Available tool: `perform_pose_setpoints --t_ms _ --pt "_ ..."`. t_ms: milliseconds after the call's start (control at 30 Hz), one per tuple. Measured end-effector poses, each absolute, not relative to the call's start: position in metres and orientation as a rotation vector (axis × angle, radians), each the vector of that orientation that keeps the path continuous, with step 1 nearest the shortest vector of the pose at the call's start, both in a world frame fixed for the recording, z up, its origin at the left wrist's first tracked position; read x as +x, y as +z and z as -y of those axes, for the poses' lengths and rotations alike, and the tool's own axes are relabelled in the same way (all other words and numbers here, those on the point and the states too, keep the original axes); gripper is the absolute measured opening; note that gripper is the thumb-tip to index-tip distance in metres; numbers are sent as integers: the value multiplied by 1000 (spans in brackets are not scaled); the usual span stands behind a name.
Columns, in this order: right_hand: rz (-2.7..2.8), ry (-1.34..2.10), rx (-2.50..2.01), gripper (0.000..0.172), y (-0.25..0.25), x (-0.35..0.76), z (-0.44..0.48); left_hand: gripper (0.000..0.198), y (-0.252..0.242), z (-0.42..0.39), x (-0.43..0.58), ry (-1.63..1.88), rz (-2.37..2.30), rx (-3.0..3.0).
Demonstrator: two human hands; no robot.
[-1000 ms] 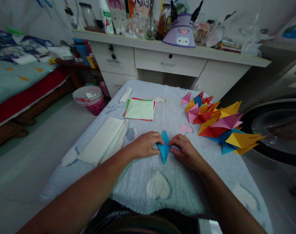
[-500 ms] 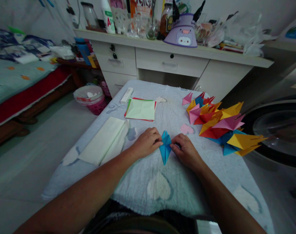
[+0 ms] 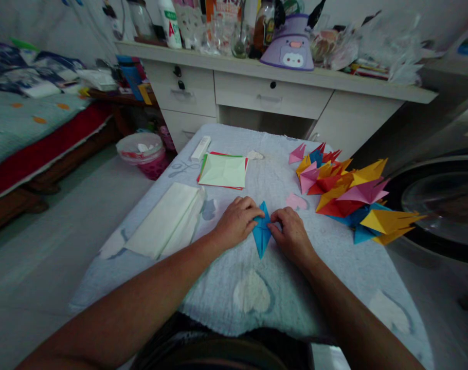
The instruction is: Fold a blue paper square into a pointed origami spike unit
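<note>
A folded blue paper (image 3: pixel 261 237) in a narrow diamond shape lies on the cloth-covered table, its lower point toward me. My left hand (image 3: pixel 238 220) grips its upper left side, fingers bent over the edge. On the other side, my right hand (image 3: pixel 291 230) pinches the right edge with thumb and index finger. Beyond my left hand is a stack of square papers (image 3: pixel 223 171), pale green on top with red and green edges below. To the right sits a cluster of folded paper pieces (image 3: pixel 340 192) in red, yellow, pink and blue.
A folded pale cloth or paper (image 3: pixel 162 218) lies left of my left hand, and a small white box (image 3: pixel 200 148) near the table's far left. Behind stands a white cabinet (image 3: pixel 272 98) crowded with jars and bags. A pink bin (image 3: pixel 153 167) is on the floor.
The blue paper's top now shows one point instead of a split tip. My left hand has shifted slightly up and over the paper's upper left edge.
</note>
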State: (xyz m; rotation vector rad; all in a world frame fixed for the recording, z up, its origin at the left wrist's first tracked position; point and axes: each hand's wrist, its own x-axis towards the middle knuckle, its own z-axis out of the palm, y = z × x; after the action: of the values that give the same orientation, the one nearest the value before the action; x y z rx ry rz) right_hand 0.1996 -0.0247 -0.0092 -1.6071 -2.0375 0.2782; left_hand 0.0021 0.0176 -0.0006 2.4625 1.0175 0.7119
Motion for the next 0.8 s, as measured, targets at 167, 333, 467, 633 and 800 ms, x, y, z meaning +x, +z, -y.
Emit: perform_pose_setpoints --t_ms 167,333,467,633,800 --pt "2047 282 -1671 9 -7 196 26 22 -3 -20 5 654 -923 2534" --pt "2035 203 -1805 15 -6 190 27 23 -2 -20 4 604 -911 2583" --pt "2040 98 -1893 22 -6 189 28 23 -2 -19 5 574 -933 2620" --pt "2055 72 -1910 22 -5 187 29 27 -5 -18 5 542 -941 2655" --pt "2056 92 -1929 22 -6 188 28 31 -5 -16 5 477 -981 2704"
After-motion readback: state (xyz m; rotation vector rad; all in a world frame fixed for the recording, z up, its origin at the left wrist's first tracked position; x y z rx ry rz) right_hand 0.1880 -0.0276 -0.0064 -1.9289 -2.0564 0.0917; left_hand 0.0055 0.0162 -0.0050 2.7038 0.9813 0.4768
